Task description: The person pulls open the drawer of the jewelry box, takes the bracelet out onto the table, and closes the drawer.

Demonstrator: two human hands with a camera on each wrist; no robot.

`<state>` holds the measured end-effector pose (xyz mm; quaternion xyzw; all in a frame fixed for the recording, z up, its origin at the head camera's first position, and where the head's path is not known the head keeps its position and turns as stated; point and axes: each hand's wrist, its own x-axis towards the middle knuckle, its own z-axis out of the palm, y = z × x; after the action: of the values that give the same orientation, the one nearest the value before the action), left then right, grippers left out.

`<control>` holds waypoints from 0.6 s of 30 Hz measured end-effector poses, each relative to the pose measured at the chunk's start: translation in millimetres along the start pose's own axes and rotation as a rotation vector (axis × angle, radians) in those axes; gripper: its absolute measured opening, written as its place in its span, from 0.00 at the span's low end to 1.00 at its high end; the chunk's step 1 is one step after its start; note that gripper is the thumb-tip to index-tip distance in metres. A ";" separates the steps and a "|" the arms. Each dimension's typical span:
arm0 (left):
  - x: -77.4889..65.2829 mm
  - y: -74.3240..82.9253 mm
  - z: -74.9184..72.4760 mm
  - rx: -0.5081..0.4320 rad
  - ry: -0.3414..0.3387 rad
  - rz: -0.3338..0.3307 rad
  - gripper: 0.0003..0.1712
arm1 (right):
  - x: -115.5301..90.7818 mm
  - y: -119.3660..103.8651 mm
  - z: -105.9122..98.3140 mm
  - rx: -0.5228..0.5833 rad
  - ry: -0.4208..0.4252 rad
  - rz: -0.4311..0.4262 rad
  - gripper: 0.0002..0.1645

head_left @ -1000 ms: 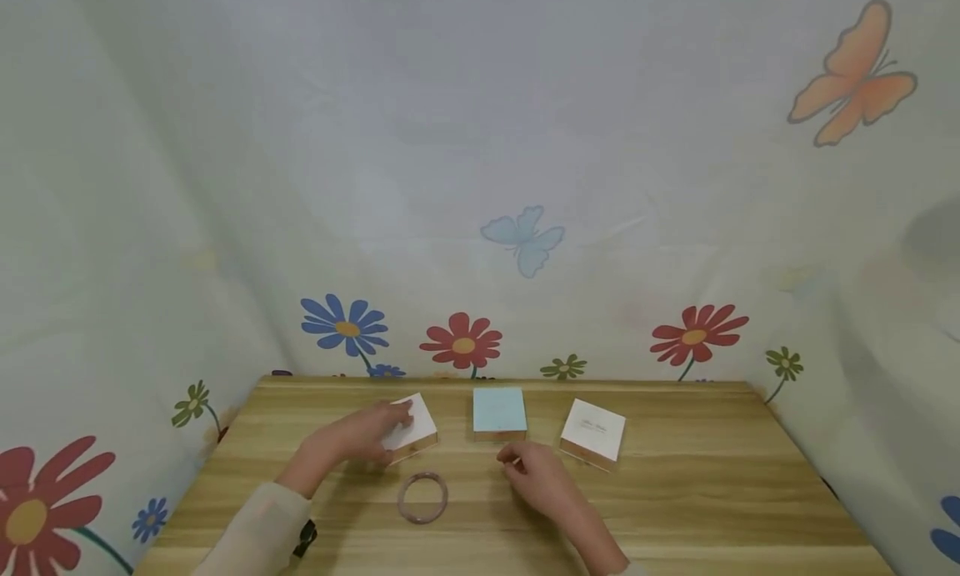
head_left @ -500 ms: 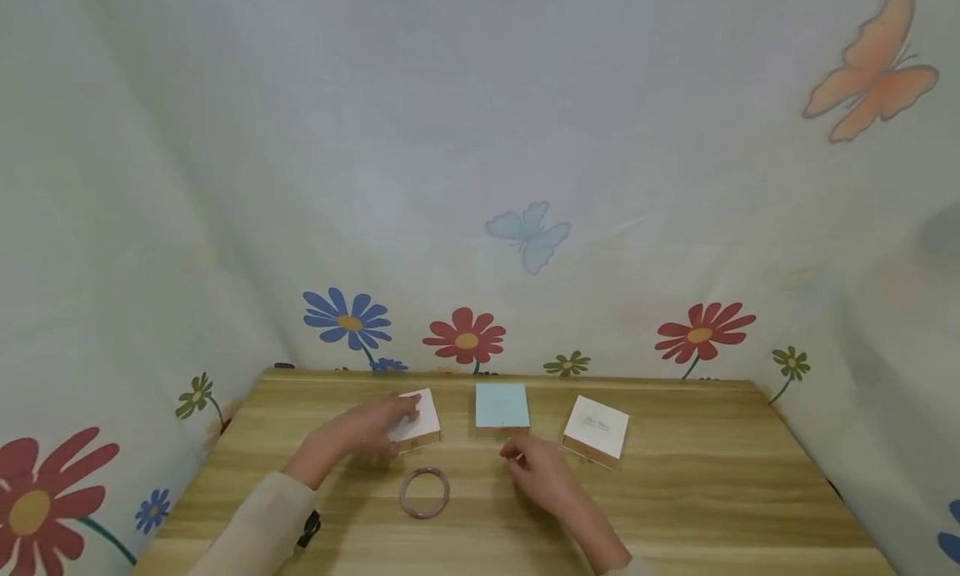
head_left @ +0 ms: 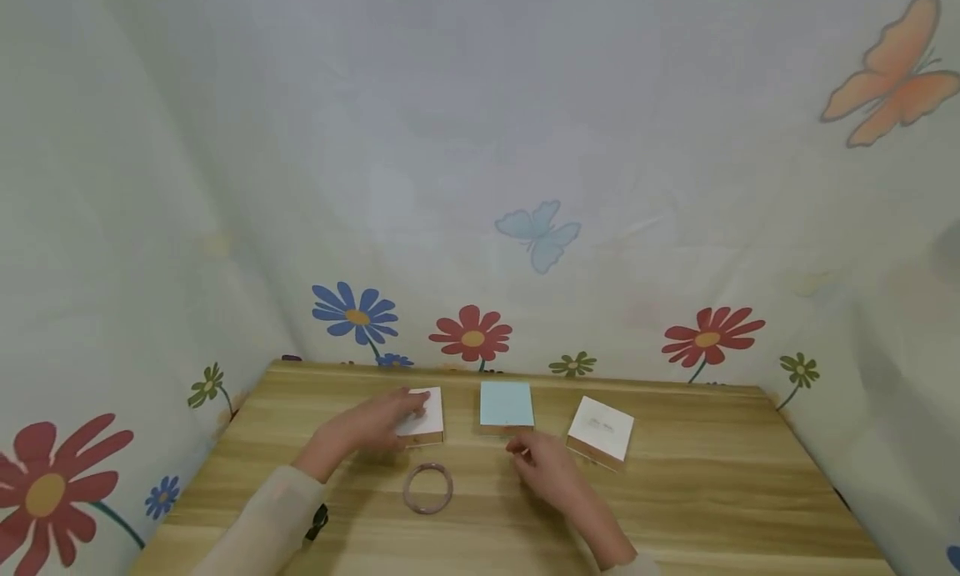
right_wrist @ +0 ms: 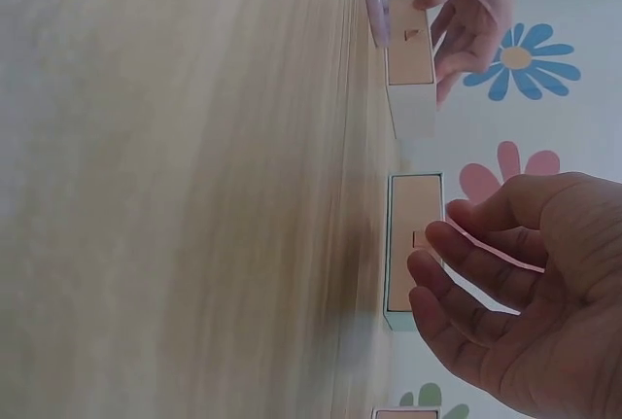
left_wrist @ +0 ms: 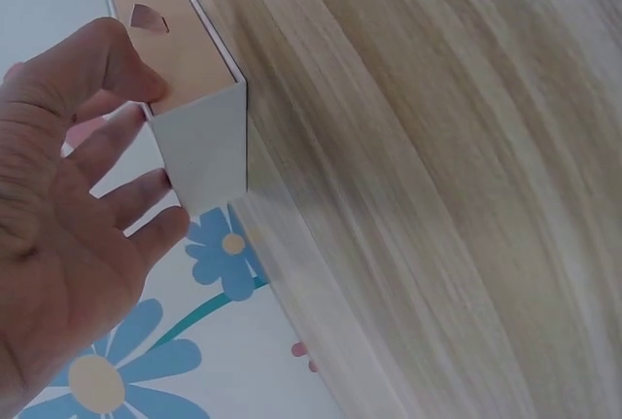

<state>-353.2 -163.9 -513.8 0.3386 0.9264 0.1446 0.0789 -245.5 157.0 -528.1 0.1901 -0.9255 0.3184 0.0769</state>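
Note:
My left hand [head_left: 367, 426] grips a small white drawer box [head_left: 431, 409] at the left of the row. In the left wrist view the thumb presses the edge of the tan drawer front [left_wrist: 190, 54], and fingertips touch the white side. My right hand [head_left: 551, 476] hovers before a light blue drawer box [head_left: 506, 403], fingers loosely bent and holding nothing. Its fingertips overlap the blue box's tan front [right_wrist: 415, 205] in the right wrist view. A pinkish bangle [head_left: 428, 510] lies flat on the table between the hands, nearer the left one.
Another white box [head_left: 600, 428], with faint lettering on its lid, sits at an angle on the right. The wood-grain table [head_left: 712, 476] ends at a flowered cloth backdrop [head_left: 637, 142]. Beside the left sleeve is a small black item [head_left: 317, 522].
The left white box has turned under my left hand, its front now more in line with the blue box. My right hand stays in about the same place; the head view has shifted slightly.

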 end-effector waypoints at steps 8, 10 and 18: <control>2.6 4.3 -3.5 0.009 0.011 0.000 0.45 | -4.4 2.7 -3.3 -0.030 -0.004 -0.021 0.06; 2.9 4.5 -4.2 0.012 0.011 -0.004 0.45 | -5.1 3.7 -4.3 -0.031 -0.002 -0.017 0.06; 0.0 2.3 -2.6 0.006 -0.020 -0.035 0.44 | -5.8 8.3 -6.8 -0.036 -0.019 0.011 0.07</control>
<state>-352.4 -162.7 -510.6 0.3239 0.9318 0.1371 0.0896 -243.3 169.0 -528.9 0.1867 -0.9328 0.3005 0.0696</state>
